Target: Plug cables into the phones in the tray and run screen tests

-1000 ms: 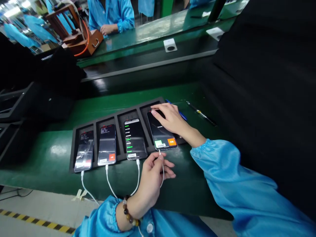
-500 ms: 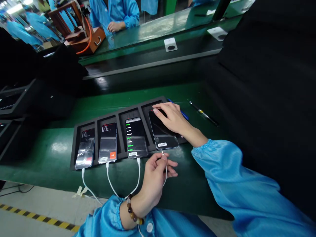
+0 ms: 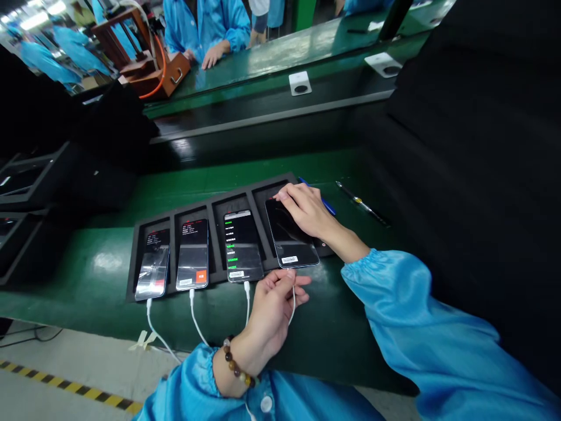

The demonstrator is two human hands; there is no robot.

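Observation:
A black foam tray [image 3: 213,206] on the green bench holds several phones side by side. My right hand [image 3: 309,210] grips the top right corner of the rightmost phone [image 3: 289,237], whose screen is dark. My left hand [image 3: 274,304] pinches the white cable [image 3: 293,301] by its plug, right at that phone's bottom edge. The other phones, such as the lit one [image 3: 242,245] beside it, have white cables plugged in and show text on their screens.
A blue pen [image 3: 322,200] and a dark pen [image 3: 362,204] lie right of the tray. Black boxes stand to the left and a black wall to the right. Beyond the belt, another person's hand [image 3: 214,55] rests on a far bench by a wooden fixture [image 3: 158,70].
The rightmost phone's screen went from lit with green and orange buttons to dark. My left hand moved the cable plug up to the phone's bottom edge. My right hand stayed on the phone's top.

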